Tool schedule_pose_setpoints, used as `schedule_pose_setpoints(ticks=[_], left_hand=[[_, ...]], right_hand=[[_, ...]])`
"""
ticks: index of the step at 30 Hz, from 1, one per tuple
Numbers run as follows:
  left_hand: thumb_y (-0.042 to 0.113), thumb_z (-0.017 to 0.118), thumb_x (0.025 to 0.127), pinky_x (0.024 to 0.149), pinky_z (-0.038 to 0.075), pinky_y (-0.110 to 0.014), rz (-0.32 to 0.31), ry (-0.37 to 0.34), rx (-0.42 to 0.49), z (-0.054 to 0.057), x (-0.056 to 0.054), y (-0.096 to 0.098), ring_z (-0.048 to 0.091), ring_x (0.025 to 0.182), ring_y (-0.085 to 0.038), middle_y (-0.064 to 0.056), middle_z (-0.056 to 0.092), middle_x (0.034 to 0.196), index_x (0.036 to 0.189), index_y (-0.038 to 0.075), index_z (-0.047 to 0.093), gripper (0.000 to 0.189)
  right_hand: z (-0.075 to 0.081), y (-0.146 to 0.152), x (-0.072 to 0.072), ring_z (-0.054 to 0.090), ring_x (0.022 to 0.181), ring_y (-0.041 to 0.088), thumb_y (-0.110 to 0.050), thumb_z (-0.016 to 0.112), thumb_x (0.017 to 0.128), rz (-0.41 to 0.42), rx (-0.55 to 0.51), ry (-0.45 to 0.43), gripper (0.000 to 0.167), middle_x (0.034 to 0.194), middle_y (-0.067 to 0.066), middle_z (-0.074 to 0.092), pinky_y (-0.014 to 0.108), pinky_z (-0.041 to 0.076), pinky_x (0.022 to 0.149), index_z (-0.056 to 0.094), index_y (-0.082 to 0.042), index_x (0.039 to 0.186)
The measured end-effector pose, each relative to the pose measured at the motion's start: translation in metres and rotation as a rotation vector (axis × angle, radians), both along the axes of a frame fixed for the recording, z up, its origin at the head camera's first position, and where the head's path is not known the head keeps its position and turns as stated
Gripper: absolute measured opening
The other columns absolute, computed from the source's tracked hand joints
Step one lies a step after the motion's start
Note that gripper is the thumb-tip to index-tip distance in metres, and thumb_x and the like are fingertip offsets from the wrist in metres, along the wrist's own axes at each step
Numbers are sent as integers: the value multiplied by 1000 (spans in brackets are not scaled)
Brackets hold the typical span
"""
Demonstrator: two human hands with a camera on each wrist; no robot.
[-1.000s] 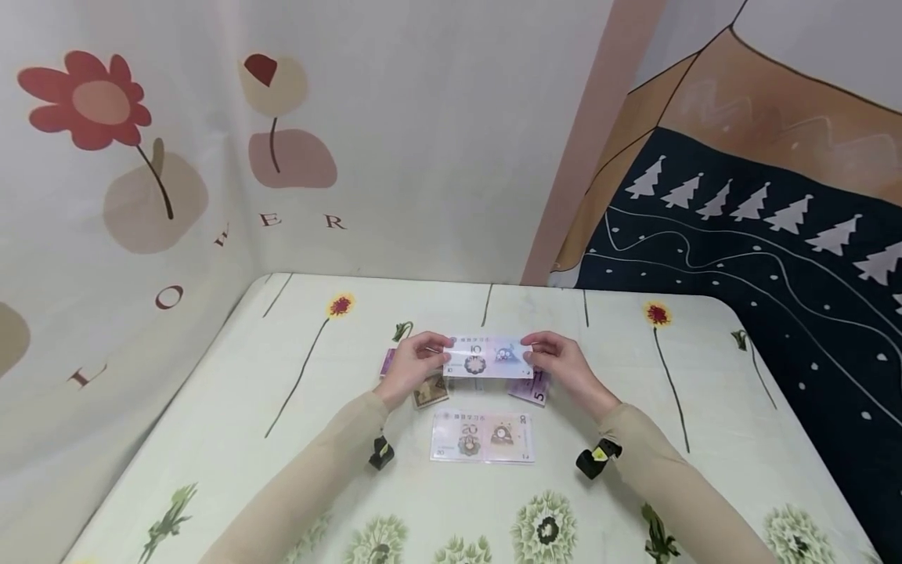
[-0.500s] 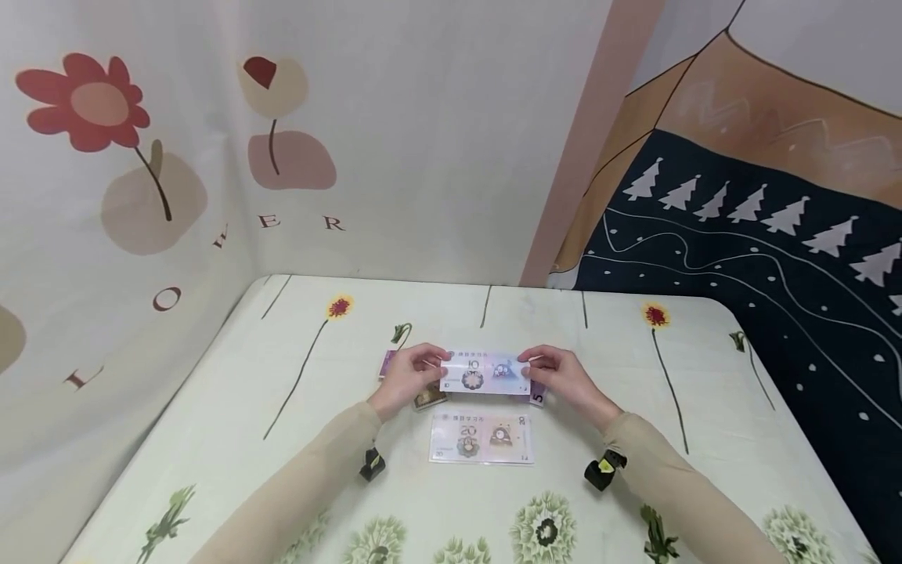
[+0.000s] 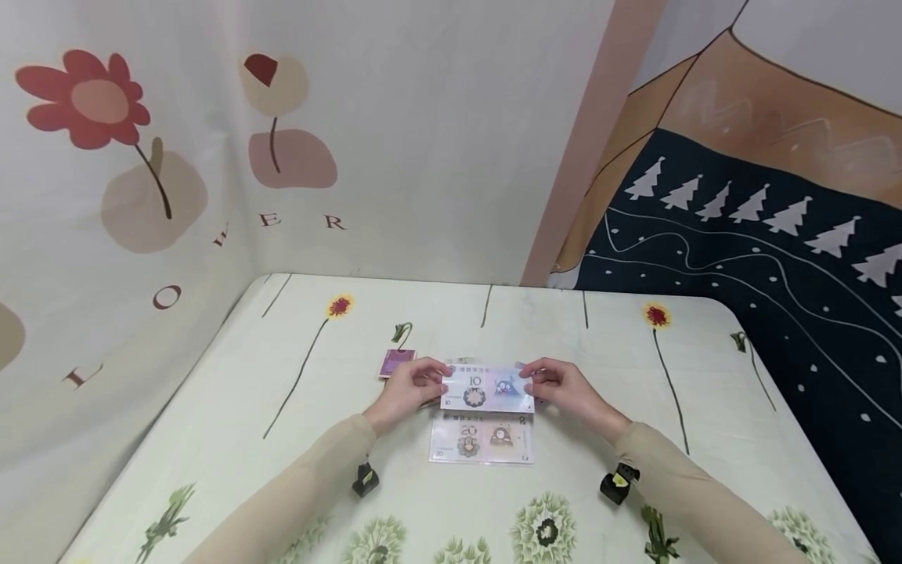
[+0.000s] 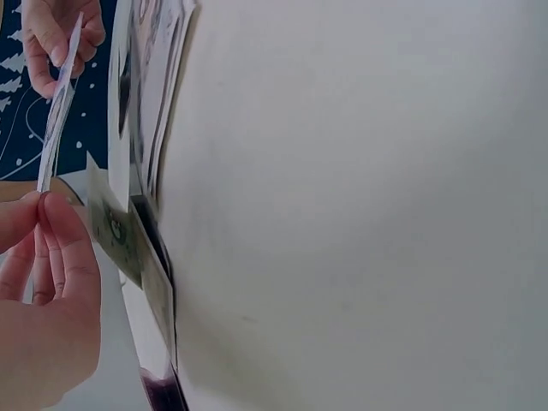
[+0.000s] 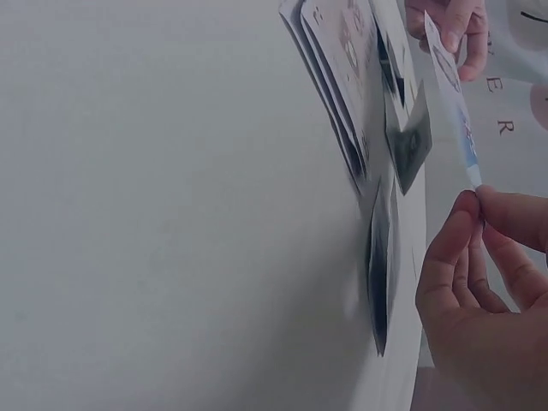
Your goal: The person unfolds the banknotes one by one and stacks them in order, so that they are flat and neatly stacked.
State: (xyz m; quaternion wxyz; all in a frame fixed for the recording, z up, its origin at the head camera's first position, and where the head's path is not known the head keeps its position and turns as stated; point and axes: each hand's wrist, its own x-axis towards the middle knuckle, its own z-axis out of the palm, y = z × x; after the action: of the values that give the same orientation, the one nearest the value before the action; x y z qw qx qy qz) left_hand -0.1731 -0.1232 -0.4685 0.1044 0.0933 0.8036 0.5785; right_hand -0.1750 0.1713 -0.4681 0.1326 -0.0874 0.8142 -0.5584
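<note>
STEP: 10 note (image 3: 488, 389) apparently being positioned | FINGERS: left hand (image 3: 405, 390), right hand (image 3: 575, 395) pinch its short ends | LOCATION: raised above table (image 3: 225, 392); inside far edge | NEXT: likely level, two-ended support

Floral tablecloth (image 3: 486, 505); pale flowered hanging (image 3: 423, 141) behind; navy tree-print cloth (image 3: 747, 254) at right.

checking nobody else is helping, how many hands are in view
2: left hand pinching the left end of the 10 note, right hand its right end; no others show.
</note>
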Motion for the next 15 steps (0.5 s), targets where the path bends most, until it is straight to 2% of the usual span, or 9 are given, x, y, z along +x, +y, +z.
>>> schedule_pose_setpoints(ticks=[1,3,8,15], left_hand=[[-4,70,81,79,53,-31,-7,4,2,0,1,0,64,79,-18,-4,64,89,106,2,67,26],[-5,69,81,79,53,-30,-18,1,10,0,2,-1,63,79,-18,-5,65,89,107,1,67,27],[-6,69,81,78,54,-29,-41,3,27,-3,6,-3,63,81,-18,-7,64,91,108,-1,65,28],[-6,68,80,76,52,-28,-68,7,26,-7,10,-6,61,80,-18,-10,63,92,110,-3,63,30]], right_hand=[[0,0,1,62,83,20,-4,68,87,4,-3,6,21,119,19,63,28,53,70,66,-1,108],[0,1,3,62,85,20,-4,68,87,18,-6,21,21,122,21,61,26,52,72,65,0,108],[2,1,8,62,86,23,-1,66,88,65,-37,31,23,99,16,61,24,52,73,63,3,110],[-4,2,11,61,83,23,2,66,86,137,-63,57,24,95,15,62,25,54,72,61,7,109]])
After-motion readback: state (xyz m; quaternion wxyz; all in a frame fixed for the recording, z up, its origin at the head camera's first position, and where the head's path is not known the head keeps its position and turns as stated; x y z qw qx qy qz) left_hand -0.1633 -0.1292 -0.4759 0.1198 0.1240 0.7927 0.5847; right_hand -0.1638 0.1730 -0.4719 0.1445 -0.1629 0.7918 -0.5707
